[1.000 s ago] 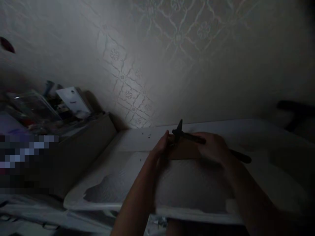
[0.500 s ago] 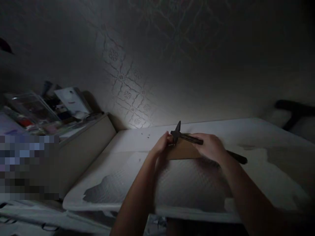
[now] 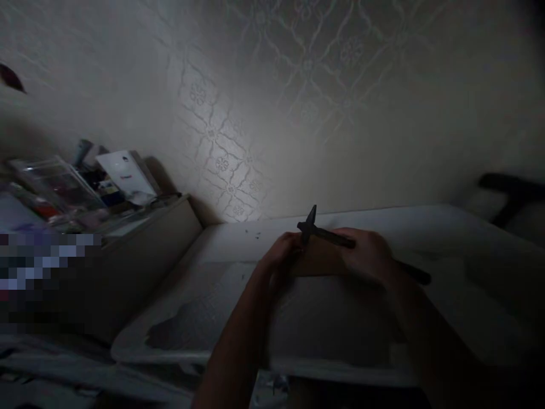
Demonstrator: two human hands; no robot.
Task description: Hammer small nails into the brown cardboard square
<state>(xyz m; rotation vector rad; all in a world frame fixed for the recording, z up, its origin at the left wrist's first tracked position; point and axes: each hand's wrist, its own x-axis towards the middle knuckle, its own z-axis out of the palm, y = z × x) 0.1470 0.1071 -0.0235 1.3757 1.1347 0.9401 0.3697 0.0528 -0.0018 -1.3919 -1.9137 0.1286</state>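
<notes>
As I look on in the dim light, the person's right hand (image 3: pixel 368 253) is wrapped around the handle of a dark hammer with a wedge-shaped head (image 3: pixel 330 235), the butt end showing beyond the wrist. That head is raised at a tilt, close above the fingers of the left hand (image 3: pixel 279 254), which bends in at the left end of a flat, brown, straight-edged board (image 3: pixel 321 260); whether those fingers are pinching anything, I cannot tell from here. Board and hands are over a long white surface (image 3: pixel 221 243) marked with a ragged grey patch (image 3: pixel 191 324), against a pale, flower-patterned wall (image 3: pixel 298 159). A few tiny dark bits (image 3: pixel 258 234) are scattered to the left of the hands. Farther left, a white rectangular box (image 3: pixel 125 175) leans beside a clear plastic case (image 3: pixel 63 183) atop a plain-sided cabinet (image 3: pixel 149 258).
</notes>
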